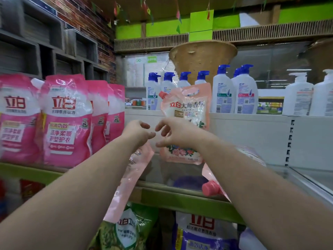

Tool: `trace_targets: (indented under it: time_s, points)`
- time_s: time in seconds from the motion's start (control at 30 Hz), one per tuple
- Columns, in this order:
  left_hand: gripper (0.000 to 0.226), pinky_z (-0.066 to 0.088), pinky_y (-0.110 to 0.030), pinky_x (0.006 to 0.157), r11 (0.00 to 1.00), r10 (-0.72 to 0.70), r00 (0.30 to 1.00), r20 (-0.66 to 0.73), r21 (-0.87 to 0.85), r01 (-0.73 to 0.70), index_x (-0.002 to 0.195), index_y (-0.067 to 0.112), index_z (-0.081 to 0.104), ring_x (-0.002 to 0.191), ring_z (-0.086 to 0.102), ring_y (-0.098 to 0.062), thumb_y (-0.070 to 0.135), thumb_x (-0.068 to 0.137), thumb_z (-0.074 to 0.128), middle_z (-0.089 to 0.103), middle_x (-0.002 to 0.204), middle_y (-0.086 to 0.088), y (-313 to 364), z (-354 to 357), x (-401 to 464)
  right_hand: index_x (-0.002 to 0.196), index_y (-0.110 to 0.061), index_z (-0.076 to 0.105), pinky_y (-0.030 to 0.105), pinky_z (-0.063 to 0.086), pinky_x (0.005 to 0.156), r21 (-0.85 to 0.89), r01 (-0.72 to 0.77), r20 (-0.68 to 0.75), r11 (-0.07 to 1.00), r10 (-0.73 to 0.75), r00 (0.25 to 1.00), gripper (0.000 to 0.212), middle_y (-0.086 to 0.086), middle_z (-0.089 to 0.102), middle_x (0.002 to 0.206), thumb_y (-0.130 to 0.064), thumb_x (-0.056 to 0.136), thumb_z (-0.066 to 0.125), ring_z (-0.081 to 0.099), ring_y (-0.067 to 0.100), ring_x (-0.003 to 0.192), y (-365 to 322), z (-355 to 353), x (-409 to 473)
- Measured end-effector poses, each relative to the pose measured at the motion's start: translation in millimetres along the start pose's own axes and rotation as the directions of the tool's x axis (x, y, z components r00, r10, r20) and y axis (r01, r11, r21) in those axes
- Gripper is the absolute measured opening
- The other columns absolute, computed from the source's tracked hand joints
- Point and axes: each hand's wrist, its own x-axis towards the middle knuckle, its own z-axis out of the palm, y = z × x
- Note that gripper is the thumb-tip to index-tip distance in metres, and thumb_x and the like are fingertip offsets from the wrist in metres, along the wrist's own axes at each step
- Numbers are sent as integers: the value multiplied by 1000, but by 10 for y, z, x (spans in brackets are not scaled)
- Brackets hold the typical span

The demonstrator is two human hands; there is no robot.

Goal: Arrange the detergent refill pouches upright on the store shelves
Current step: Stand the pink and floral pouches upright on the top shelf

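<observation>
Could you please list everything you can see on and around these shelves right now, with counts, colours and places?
Bright pink pouches: at least four, upright, shelf left.
Peach pouch: one, upright, shelf centre, behind the hands.
Fallen peach pouch: one, slanting over the shelf's front edge.
Second fallen peach pouch: one, pink cap forward, under the right arm.
Blue-capped bottles: about seven, white, upper ledge.
White pump bottles: two, upper ledge right.
Green pouch: one, lower shelf.
Purple pouch: one, lower shelf.
Left hand: loosely curled, empty.
Right hand: fingers spread before the peach pouch.

pouches left of bottles
</observation>
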Motion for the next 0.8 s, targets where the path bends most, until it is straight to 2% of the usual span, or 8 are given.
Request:
trace_targets:
  time_s: [0.17, 0.23, 0.33, 0.4, 0.53, 0.63, 0.7, 0.8]
  points:
    - [33, 54, -35, 82, 999, 35, 998, -47, 13, -34, 114, 11, 66, 101, 66, -30, 15, 83, 77, 68, 115, -11, -169, -339, -20, 124, -32, 57, 24, 47, 75, -24, 48, 34, 999, -47, 998, 54, -4, 62, 116, -30, 77, 82, 57, 9, 96, -238, 335, 177]
    - [31, 50, -30, 77, 996, 68, 997, -45, 58, -66, 111, 12, 69, 98, 67, -29, 18, 82, 77, 70, 112, -10, -259, -504, -22, 134, -34, 50, 32, 47, 90, -194, 99, 75, 976, -86, 993, 68, -1, 57, 129, -27, 75, 83, 55, 14, 106, -324, 456, 256]
    - [24, 52, -31, 91, 974, 120, 993, -22, 194, -114, 112, 15, 72, 104, 66, -24, 13, 89, 67, 71, 116, -7, -362, -709, -24, 148, -34, 32, 42, 45, 104, -484, 160, 187, 860, -76, 979, 86, 3, 43, 143, -22, 77, 78, 47, 24, 127, -371, 671, 326]
    - [29, 48, -28, 94, 962, 137, 991, -6, 241, -131, 115, 16, 72, 108, 63, -21, 7, 92, 57, 69, 123, -4, -424, -813, -15, 152, -36, 23, 43, 44, 106, -558, 182, 243, 810, -50, 969, 87, 4, 35, 150, -17, 82, 71, 43, 27, 132, -361, 811, 338]
    - [37, 47, -27, 85, 956, 86, 993, 78, 274, -105, 121, 15, 68, 107, 62, -25, -2, 94, 48, 66, 125, -7, -556, -881, -16, 151, -48, 10, 43, 41, 108, -610, 189, 260, 769, -30, 965, 93, -1, 21, 161, -5, 86, 60, 32, 27, 142, -300, 902, 301]
    - [45, 48, -28, 84, 951, 65, 984, 164, 288, -111, 123, 16, 67, 107, 60, -23, -6, 92, 42, 63, 129, -7, -603, -886, -38, 149, -49, 24, 41, 26, 119, -479, 122, 220, 869, -15, 975, 84, -5, 20, 162, 1, 88, 53, 24, 21, 146, -243, 908, 249]
    - [49, 51, -30, 88, 956, 70, 978, 198, 265, -122, 123, 16, 67, 110, 60, -25, -8, 92, 38, 62, 131, -8, -584, -899, -36, 142, -47, 42, 36, 29, 116, -337, 41, 142, 941, 8, 990, 69, -6, 33, 157, -1, 92, 53, 36, 18, 139, -228, 921, 226]
    - [50, 51, -29, 81, 966, 86, 964, 251, 218, -143, 121, 18, 67, 107, 60, -24, -9, 91, 36, 64, 129, -7, -532, -946, -35, 129, -48, 58, 22, 45, 84, -120, -109, 64, 987, 117, 991, 52, -8, 59, 135, -8, 96, 50, 58, 7, 103, -252, 878, 202]
